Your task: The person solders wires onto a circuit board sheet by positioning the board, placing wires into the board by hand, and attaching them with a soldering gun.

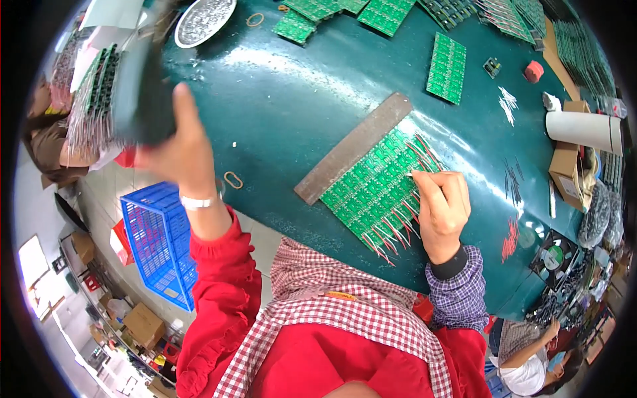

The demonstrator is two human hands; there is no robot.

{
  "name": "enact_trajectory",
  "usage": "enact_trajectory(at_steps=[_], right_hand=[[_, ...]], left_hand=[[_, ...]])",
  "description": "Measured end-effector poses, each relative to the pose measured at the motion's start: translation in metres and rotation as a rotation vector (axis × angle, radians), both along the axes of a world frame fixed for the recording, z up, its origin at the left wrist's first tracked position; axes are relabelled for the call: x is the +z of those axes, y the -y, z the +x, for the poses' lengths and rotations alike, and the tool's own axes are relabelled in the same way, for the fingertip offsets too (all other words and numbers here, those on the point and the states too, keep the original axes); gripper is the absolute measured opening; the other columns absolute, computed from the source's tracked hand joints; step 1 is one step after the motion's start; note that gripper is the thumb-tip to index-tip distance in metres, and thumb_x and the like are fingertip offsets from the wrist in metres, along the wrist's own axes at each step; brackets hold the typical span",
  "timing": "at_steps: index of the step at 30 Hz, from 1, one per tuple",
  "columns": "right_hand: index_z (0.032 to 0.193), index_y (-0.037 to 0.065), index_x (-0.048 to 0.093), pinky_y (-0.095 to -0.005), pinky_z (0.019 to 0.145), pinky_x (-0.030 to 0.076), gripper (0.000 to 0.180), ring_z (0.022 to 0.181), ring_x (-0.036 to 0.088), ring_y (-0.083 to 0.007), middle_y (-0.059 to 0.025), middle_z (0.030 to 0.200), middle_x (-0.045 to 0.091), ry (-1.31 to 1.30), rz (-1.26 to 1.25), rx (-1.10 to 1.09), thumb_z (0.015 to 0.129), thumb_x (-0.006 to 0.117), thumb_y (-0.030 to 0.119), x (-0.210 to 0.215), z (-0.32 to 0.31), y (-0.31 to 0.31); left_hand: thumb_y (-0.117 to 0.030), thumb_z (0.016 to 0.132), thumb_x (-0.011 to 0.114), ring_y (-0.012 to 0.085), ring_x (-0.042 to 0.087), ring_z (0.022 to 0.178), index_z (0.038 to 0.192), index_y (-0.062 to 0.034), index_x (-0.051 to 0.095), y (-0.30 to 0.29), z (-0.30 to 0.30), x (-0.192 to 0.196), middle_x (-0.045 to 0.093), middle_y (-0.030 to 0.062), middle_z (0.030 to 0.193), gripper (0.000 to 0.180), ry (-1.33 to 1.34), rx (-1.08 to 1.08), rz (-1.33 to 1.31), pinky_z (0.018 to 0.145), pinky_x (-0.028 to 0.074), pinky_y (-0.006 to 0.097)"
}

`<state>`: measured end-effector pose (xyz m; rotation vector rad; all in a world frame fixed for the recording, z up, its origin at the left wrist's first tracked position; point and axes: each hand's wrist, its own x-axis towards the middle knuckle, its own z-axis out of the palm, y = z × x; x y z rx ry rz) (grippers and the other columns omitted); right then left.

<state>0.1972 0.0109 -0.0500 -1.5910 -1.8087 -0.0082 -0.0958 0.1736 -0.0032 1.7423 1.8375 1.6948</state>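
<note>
A green circuit board panel [371, 186] lies slanted on the table, a flat brown bar [352, 149] along its upper-left edge. Red and white wires [391, 232] stick out from its right and lower sides. Over the right part of the panel, my right hand [443, 209] is closed in a pinch. A small white tip, seemingly a white wire [412, 174], shows at its fingertips. My left hand [182, 146], smeared by motion, is raised at the left. Its thumb lies along a dark slab-shaped object [146, 93], also blurred; the other fingers are hard to make out.
Green panels [446, 68] lie toward the back, near a metal dish [206, 20]. Loose white [507, 106], black [513, 180] and red wires [510, 239] lie at the right, near a white roll [584, 131]. A blue crate [159, 239] stands on the floor. Another person [531, 365] sits lower right.
</note>
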Motion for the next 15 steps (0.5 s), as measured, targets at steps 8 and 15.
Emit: enact_trajectory(at_steps=[8,15], right_hand=[[0.09,0.005,0.07,-0.0333,0.061,0.044,0.028,0.073,0.058,-0.0219,-0.004,0.077,0.057,-0.003,0.002,-0.021,0.064,0.071,-0.005,-0.004,0.005,0.001],[0.091,0.006,0.071,-0.0349,0.063,0.042,0.031,0.074,0.057,-0.0227,-0.0025,0.078,0.059,-0.008,0.08,-0.027,0.062,0.071,-0.003,0.002,0.0,0.001]], left_hand=[[0.004,0.079,0.071,0.0106,0.057,0.053,0.1,0.0064,0.066,0.015,0.009,-0.001,0.068,0.0091,0.081,0.021,0.387,-0.157,-0.17,0.045,0.042,0.022],[0.01,0.078,0.068,0.0122,0.055,0.057,0.12,0.0078,0.057,0.093,0.036,0.011,0.066,0.0156,0.1,0.044,0.675,-0.387,-0.38,0.046,0.041,0.023]])
